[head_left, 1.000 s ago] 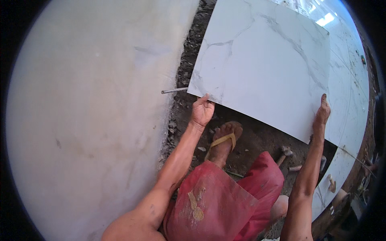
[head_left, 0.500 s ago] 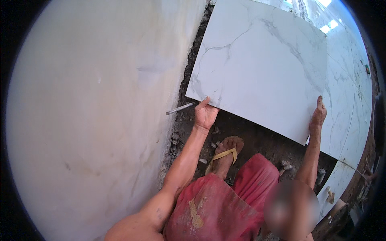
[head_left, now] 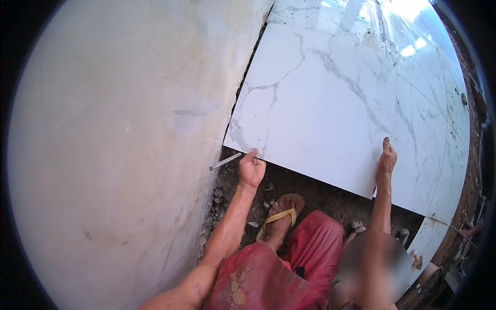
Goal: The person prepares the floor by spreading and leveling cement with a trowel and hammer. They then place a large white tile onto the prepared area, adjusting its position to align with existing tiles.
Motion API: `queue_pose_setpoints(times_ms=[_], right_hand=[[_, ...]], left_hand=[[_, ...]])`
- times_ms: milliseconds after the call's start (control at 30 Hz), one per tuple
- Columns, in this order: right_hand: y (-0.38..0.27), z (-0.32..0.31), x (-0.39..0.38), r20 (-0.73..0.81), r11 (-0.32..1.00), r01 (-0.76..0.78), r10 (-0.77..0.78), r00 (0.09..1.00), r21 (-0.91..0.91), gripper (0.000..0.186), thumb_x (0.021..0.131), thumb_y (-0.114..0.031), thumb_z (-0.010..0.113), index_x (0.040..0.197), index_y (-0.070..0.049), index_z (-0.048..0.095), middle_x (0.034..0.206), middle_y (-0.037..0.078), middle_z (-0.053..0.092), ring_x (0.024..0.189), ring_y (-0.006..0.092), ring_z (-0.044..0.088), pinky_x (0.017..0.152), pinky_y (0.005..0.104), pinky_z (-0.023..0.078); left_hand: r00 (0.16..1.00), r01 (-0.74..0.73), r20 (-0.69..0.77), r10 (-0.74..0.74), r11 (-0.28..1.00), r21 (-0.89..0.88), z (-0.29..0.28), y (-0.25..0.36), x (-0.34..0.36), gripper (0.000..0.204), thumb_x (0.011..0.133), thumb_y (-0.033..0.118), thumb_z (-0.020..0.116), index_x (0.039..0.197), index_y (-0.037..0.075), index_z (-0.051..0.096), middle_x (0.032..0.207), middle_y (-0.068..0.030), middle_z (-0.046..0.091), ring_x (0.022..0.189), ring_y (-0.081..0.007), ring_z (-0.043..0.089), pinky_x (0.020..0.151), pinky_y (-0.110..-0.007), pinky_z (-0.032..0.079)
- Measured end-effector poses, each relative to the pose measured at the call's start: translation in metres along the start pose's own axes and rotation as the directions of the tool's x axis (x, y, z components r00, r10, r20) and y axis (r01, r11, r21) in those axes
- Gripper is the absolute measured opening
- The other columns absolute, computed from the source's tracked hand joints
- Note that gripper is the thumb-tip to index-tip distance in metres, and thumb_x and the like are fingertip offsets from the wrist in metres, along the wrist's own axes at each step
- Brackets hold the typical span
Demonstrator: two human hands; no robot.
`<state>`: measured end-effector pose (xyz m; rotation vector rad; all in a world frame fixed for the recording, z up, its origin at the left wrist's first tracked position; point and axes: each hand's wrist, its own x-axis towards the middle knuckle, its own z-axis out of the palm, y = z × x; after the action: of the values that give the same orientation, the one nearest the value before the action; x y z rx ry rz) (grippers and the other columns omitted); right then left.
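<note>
A large white tile [head_left: 310,108] with grey marble veins lies between the wall and the neighbouring tiles, over dark soil. My left hand [head_left: 252,171] is closed on its near edge close to the left corner, thumb on top and fingers hidden below. At the tile's right edge, near the front corner, my right hand [head_left: 386,161] is closed with the thumb pointing away from me; its fingers are partly hidden. A thin grey metal rod [head_left: 225,161] sticks out beside my left hand, between the wall and the tile's left corner.
A pale plastered wall [head_left: 129,129] fills the left side. Similar marbled tiles [head_left: 413,119] run along the right and far side. Dark soil [head_left: 315,191] with rubble lies below the near edge. My sandalled foot [head_left: 283,214] stands there. A small tool handle [head_left: 416,259] rests at lower right.
The tile has come down closer to level with its neighbours, and its far edge now appears to meet the tiles beyond. The view has shifted too. Both hands keep their hold.
</note>
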<state>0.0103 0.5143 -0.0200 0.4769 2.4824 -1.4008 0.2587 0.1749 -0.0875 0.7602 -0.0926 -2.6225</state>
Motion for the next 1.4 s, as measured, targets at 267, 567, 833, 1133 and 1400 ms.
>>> queue_pose_setpoints(times_ms=[267,567,833,1133,1400], right_hand=[[0.008,0.017,0.008,0.050,0.994,-0.023,0.029,0.998,-0.107,0.069,0.090,-0.049,0.051,0.121,0.012,0.050,0.120,0.026,0.055,0.113,0.0328,0.052,0.097,0.0378,0.037],[0.059,0.020,0.041,-0.167,0.924,0.100,-0.172,0.971,-0.370,0.072,0.089,-0.050,0.049,0.130,0.009,0.042,0.130,0.029,0.047,0.124,0.0379,0.043,0.105,0.0417,0.032],[0.006,0.020,0.002,-0.149,0.997,0.062,-0.068,0.986,-0.042,0.053,0.085,-0.034,0.057,0.122,0.004,0.049,0.121,0.028,0.054,0.113,0.0374,0.053,0.096,0.0415,0.040],[0.032,0.004,0.025,0.100,0.949,0.215,-0.197,0.975,-0.231,0.052,0.081,-0.025,0.060,0.124,0.003,0.052,0.121,0.025,0.056,0.112,0.0341,0.056,0.096,0.0386,0.042],[0.015,-0.005,0.019,0.161,0.913,0.209,-0.161,0.974,-0.350,0.051,0.081,-0.027,0.058,0.124,0.000,0.055,0.110,0.023,0.063,0.105,0.0316,0.061,0.092,0.0371,0.045]], left_hand=[[0.990,-0.082,-0.107,0.088,0.995,0.064,0.011,-0.001,0.001,0.030,0.091,0.001,0.046,0.121,-0.003,0.049,0.124,-0.0134,0.055,0.118,-0.0225,0.051,0.106,-0.036,0.036],[0.969,-0.006,-0.244,0.050,0.984,0.177,0.016,-0.015,0.012,0.026,0.094,0.009,0.047,0.118,0.000,0.052,0.115,-0.0117,0.060,0.106,-0.0200,0.057,0.092,-0.029,0.045],[0.981,0.106,-0.193,-0.020,0.888,0.448,0.041,-0.064,-0.032,0.036,0.099,0.022,0.038,0.133,0.010,0.032,0.134,-0.0152,0.041,0.122,-0.0333,0.044,0.101,-0.054,0.039],[0.960,0.070,-0.259,0.108,0.802,0.594,0.033,-0.064,-0.022,0.041,0.100,0.027,0.034,0.131,0.000,0.031,0.133,-0.0189,0.038,0.127,-0.0363,0.037,0.107,-0.055,0.029],[0.956,0.028,-0.254,0.148,0.815,0.579,0.038,-0.064,-0.014,0.042,0.099,0.024,0.036,0.132,-0.001,0.027,0.132,-0.0213,0.037,0.121,-0.0415,0.043,0.101,-0.056,0.037]])
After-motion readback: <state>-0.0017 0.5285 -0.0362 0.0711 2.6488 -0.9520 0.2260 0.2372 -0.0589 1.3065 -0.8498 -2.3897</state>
